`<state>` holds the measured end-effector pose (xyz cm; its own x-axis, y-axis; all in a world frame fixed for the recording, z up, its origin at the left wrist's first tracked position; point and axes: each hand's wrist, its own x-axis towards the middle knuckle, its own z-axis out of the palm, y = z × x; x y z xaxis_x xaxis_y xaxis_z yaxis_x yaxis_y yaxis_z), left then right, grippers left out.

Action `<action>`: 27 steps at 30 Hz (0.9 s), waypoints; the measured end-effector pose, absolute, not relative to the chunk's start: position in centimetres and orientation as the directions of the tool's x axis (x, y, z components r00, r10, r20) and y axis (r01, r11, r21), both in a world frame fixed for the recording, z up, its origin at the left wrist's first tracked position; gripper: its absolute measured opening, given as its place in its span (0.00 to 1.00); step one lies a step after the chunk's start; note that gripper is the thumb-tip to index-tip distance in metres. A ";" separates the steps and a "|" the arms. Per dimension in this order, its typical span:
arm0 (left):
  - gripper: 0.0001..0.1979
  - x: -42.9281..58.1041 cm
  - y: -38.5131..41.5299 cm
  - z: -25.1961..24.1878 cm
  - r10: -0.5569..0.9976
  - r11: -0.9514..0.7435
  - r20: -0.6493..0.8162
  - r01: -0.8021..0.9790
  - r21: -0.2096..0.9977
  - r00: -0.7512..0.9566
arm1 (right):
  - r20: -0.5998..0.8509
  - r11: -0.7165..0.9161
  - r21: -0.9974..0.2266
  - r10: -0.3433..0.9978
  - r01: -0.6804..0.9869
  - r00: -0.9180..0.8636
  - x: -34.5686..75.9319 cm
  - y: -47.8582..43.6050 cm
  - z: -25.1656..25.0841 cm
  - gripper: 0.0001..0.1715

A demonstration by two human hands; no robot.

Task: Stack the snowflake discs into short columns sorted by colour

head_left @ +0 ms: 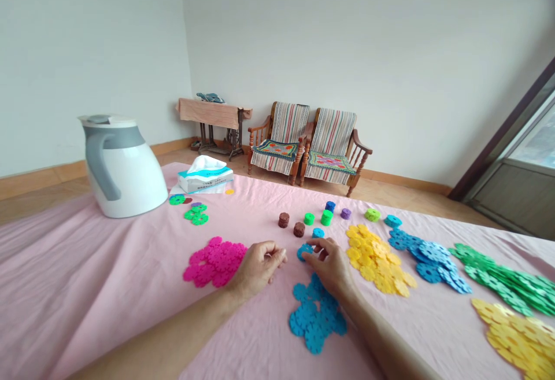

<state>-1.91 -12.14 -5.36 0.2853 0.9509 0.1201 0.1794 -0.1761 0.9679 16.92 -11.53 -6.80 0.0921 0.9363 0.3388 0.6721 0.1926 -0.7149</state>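
My left hand [256, 266] rests on the pink cloth beside a pile of magenta snowflake discs [213, 262], its fingers curled in a loose pinch; what they hold is hidden. My right hand [330, 264] pinches a teal snowflake disc [303, 250] just above the cloth. A pile of teal discs [315, 315] lies under my right wrist. Small stacks of joined discs stand beyond my hands: brown [283, 219], brown [299, 229], green [326, 217] and teal [318, 232].
Piles of yellow discs [378, 259], blue discs [427, 257], green discs [505, 277] and more yellow discs [518, 336] lie to the right. A white kettle [119, 166] and a tissue pack [204, 175] sit at the back left. Two wooden chairs [307, 148] stand by the wall.
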 end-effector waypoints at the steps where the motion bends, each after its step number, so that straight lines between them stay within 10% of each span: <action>1: 0.19 -1.9 -12.1 -5.4 0.951 -0.178 0.121 0.183 0.967 0.286 | 0.335 0.194 -0.715 0.938 0.672 0.085 16.8 -11.5 -6.9 0.14; 17: 0.17 -2.1 -11.9 -6.5 0.941 -0.231 0.140 0.284 0.931 0.307 | 0.302 0.183 -0.681 0.952 0.709 0.044 16.6 -12.1 -6.2 0.12; 27: 0.12 -1.9 -12.4 -5.9 0.916 -0.377 0.256 0.448 0.811 0.309 | -0.037 0.328 -0.566 0.906 0.757 -0.421 17.7 -14.8 -1.6 0.11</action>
